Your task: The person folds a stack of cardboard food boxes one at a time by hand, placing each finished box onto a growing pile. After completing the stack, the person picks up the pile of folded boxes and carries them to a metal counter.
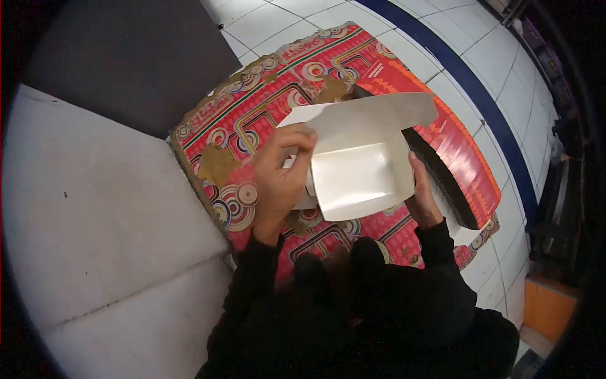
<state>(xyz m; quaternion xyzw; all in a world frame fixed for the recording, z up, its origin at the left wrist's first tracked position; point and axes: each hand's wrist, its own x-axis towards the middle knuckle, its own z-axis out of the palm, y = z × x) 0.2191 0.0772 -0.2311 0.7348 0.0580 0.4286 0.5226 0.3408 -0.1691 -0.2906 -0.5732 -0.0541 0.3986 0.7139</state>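
A white cardboard box [353, 180] is held up in front of me, its inside facing me and its lid flap [379, 112] raised at the far side. My left hand [284, 167] has its fingers curled in at the box's left edge, thumb and fingertips close together on a side panel. Against the right wall lies my right hand [424, 192], thumb along the outside and the other fingers hidden behind the box. Beneath and to the right is a larger red and orange carton [467, 161] with a dark inner edge.
A worn red patterned mat [252, 120] with brown torn patches lies under my feet. White slabs [120, 208] and a dark grey panel [132, 63] border it on the left. White floor tiles [505, 76] with a dark blue stripe [467, 69] run behind and right. An orange-brown block [549, 306] stands lower right.
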